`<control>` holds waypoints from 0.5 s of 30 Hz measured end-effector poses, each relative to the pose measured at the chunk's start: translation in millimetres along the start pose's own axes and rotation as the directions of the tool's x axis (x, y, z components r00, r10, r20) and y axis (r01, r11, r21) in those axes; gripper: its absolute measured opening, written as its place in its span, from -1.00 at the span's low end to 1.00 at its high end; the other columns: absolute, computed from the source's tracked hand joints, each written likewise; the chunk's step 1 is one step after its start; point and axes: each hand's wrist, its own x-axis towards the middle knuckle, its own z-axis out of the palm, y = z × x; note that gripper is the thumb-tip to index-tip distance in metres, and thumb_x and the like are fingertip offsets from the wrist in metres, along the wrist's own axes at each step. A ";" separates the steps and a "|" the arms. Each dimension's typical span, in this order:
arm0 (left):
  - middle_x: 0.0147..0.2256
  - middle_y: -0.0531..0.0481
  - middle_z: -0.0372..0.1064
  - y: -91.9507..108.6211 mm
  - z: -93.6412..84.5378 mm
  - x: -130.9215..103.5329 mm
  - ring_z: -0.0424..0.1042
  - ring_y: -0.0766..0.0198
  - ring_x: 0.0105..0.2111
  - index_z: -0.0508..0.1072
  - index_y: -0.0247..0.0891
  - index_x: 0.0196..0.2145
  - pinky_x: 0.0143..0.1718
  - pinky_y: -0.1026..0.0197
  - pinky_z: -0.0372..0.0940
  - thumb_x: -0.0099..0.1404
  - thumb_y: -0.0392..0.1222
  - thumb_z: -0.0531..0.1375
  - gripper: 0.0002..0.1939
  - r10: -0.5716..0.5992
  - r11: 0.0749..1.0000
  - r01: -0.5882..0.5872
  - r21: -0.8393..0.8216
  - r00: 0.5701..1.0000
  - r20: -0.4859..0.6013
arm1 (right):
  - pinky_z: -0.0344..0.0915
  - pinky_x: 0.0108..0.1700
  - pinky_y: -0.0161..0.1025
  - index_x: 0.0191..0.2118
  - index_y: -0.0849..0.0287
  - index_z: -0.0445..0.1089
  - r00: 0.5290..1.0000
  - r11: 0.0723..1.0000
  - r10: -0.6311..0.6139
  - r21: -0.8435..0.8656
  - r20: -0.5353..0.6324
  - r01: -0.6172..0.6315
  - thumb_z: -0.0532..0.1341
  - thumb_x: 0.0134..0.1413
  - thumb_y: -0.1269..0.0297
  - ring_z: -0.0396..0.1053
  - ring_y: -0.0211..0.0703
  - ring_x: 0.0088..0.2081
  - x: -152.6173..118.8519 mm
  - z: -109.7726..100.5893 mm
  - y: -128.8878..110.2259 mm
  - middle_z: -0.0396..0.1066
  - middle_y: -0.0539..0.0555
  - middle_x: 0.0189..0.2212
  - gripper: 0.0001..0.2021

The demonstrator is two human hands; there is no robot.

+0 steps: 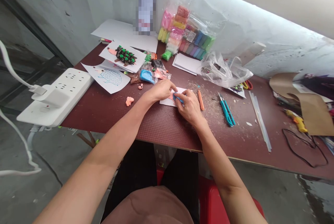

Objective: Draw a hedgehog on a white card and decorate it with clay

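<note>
A small white card (164, 102) lies on the table in front of me, with peach clay on it partly covered by my fingers. My left hand (163, 90) rests at the card's upper left, fingers bent and tips down by the clay; what they grip, if anything, is hidden. At the card's right side my right hand (190, 107) is closed on a piece of blue clay (178, 97), pressed against the card. Just right of that hand lies an orange stick-shaped tool (200, 100). Peach clay lumps (129, 101) sit to the left.
A power strip (60, 95) juts over the left edge. Behind are a hedgehog picture (106, 78), a clay hedgehog (125, 55), an opened blue clay pack (147, 76) and bagged clay (177, 31). To the right lie a teal cutter (227, 111), glue sticks (260, 121) and a glue gun (297, 119).
</note>
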 end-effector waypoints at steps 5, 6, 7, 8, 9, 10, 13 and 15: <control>-0.11 -0.16 0.65 1.7 -2.0 -0.2 0.57 0.12 -0.06 0.71 -0.21 -0.06 0.01 0.18 0.37 0.22 -0.51 0.16 -0.54 0.010 0.999 -0.011 0.035 1.000 0.026 | 0.28 -0.08 -0.07 0.01 0.07 0.64 1.000 0.999 0.013 0.036 0.007 -0.013 0.13 0.36 0.26 0.33 -0.01 -0.18 2.9 0.7 1.7 0.43 0.21 -0.20 -0.67; -0.11 -0.16 0.65 2.3 -2.4 -0.4 0.57 0.12 -0.06 0.71 -0.21 -0.06 0.01 0.18 0.36 0.22 -0.52 0.16 -0.54 0.007 0.999 -0.008 0.044 1.000 0.027 | 0.28 -0.08 -0.06 0.00 0.06 0.64 1.000 0.999 0.017 0.050 0.007 -0.018 0.14 0.35 0.26 0.34 0.00 -0.18 3.5 0.6 1.8 0.43 0.21 -0.20 -0.68; -0.11 -0.16 0.65 2.9 -2.8 -0.7 0.57 0.13 -0.06 0.71 -0.21 -0.05 0.01 0.18 0.36 0.23 -0.52 0.16 -0.54 0.005 0.999 -0.006 0.052 1.000 0.029 | 0.29 -0.07 -0.06 -0.01 0.06 0.64 1.000 0.997 0.022 0.067 0.005 -0.022 0.15 0.34 0.27 0.34 0.00 -0.17 3.9 0.3 1.7 0.43 0.21 -0.20 -0.69; -0.10 -0.16 0.65 3.5 -3.0 -1.0 0.57 0.13 -0.06 0.71 -0.22 -0.04 0.01 0.18 0.36 0.23 -0.52 0.17 -0.54 0.004 0.998 -0.005 0.056 1.000 0.031 | 0.29 -0.07 -0.06 -0.02 0.05 0.65 1.000 0.996 0.027 0.087 0.001 -0.027 0.15 0.34 0.27 0.35 0.00 -0.17 4.1 -0.1 1.6 0.44 0.20 -0.20 -0.69; -0.10 -0.16 0.65 3.9 -3.2 -1.2 0.57 0.13 -0.06 0.70 -0.23 -0.04 0.02 0.18 0.36 0.23 -0.52 0.17 -0.55 0.003 0.998 -0.004 0.056 1.000 0.030 | 0.30 -0.06 -0.07 -0.03 0.04 0.65 0.999 0.993 0.035 0.110 -0.009 -0.034 0.16 0.34 0.27 0.36 -0.01 -0.16 4.1 -0.7 1.5 0.44 0.19 -0.20 -0.70; -0.10 -0.17 0.65 4.2 -3.3 -1.4 0.57 0.13 -0.05 0.70 -0.24 -0.03 0.02 0.18 0.36 0.24 -0.51 0.18 -0.55 0.002 0.999 -0.003 0.053 1.000 0.028 | 0.30 -0.06 -0.07 -0.04 0.04 0.65 0.999 0.990 0.044 0.134 -0.022 -0.041 0.15 0.34 0.27 0.37 -0.01 -0.16 3.9 -1.5 1.5 0.44 0.18 -0.21 -0.70; -0.08 -0.17 0.64 4.5 -3.4 -1.5 0.57 0.11 -0.03 0.70 -0.25 -0.04 0.04 0.18 0.36 0.25 -0.48 0.19 -0.59 -0.002 0.999 0.001 0.040 1.000 0.019 | 0.30 -0.07 -0.08 -0.07 0.05 0.65 0.996 0.983 0.063 0.177 -0.067 -0.050 0.15 0.35 0.28 0.38 -0.04 -0.18 1.8 -3.7 2.4 0.44 0.15 -0.25 -0.71; -0.08 -0.17 0.64 4.4 -3.5 -1.1 0.57 0.10 -0.02 0.71 -0.25 -0.05 0.05 0.18 0.36 0.25 -0.49 0.19 -0.58 -0.008 0.999 0.007 0.040 1.000 0.023 | 0.29 -0.06 -0.07 -0.10 0.07 0.65 0.995 0.985 0.063 0.166 -0.078 -0.049 0.18 0.34 0.27 0.38 -0.06 -0.21 -0.5 -4.3 3.7 0.44 0.14 -0.27 -0.74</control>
